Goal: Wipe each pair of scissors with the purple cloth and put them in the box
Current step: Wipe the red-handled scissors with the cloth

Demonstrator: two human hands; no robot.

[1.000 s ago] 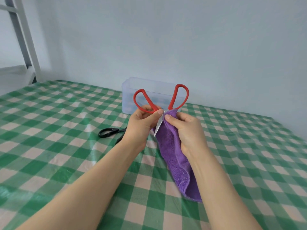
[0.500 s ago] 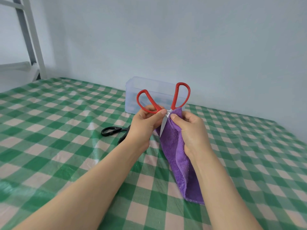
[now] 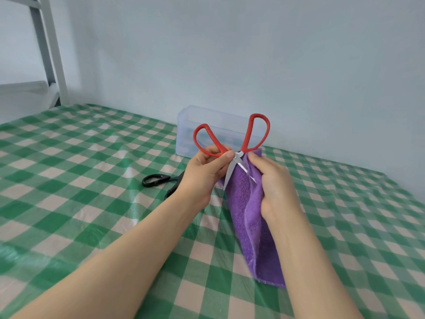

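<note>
Left hand (image 3: 204, 169) grips one loop of the red scissors (image 3: 238, 155), blades splayed; right hand (image 3: 273, 180) pinches the purple cloth (image 3: 248, 215) against one blade. Best to stroke pivot-to-tip, staying behind the edge. At twelve o'clock sits the clear box (image 3: 184, 139); black scissors (image 3: 156, 180) at nine.

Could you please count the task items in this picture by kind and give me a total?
Scissors: 2 (red-handled steel scissors, black-handled scissors)
Cloths: 1 (purple terry cloth)
Boxes: 1 (clear plastic box)
Total: 4
</note>
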